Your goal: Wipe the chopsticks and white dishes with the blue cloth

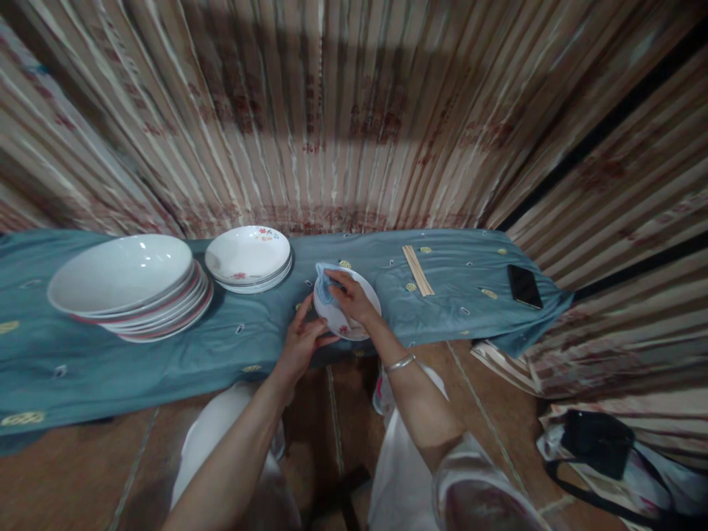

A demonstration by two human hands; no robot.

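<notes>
A small white plate [367, 289] with a red flower print is in front of me at the near edge of the cloth-covered table. My left hand [303, 335] grips its left rim, thumb on top and fingers around the edge. A light blue cloth [325, 284] lies against the plate's inner face at the upper left. Over it is my right hand [349, 296], fingers bent and pressing the cloth to the plate. The right palm hides part of the plate.
On the left stand a tall stack of large white bowls [125, 273] and a lower stack of flowered plates [248, 254]. Several wooden chopsticks [418, 271] and a black phone [524, 286] lie to the right. A curtain [343, 110] hangs behind; a black bag [600, 442] is low at right.
</notes>
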